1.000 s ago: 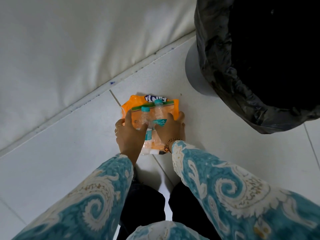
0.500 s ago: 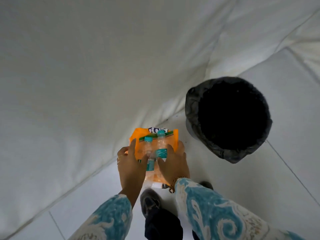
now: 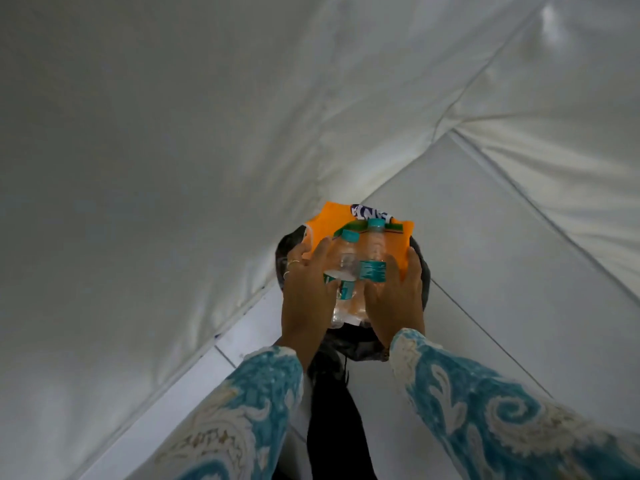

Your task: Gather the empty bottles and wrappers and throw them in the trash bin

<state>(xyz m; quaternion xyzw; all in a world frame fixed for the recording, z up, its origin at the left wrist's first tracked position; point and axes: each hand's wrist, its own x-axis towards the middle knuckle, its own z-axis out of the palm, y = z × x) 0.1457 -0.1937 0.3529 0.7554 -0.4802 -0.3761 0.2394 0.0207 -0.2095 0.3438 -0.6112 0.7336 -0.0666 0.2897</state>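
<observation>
Both hands, left hand point(image 3: 304, 299) and right hand point(image 3: 394, 303), clamp two clear plastic bottles point(image 3: 360, 268) against an orange crinkly wrapper point(image 3: 332, 223) above the black-lined trash bin point(image 3: 360, 344). Light, slippery stuff, so I'd squeeze from the sides.

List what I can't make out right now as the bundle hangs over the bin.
- Bin opening, head view: covered by the hands, bottles and wrapper; contents unseen.
- Wrapper lettering: partly hidden by bottles.
- Whether bottles are fully empty: left hand and right hand cover their lower halves.
- Palm-side fingers: behind the bundle.
</observation>
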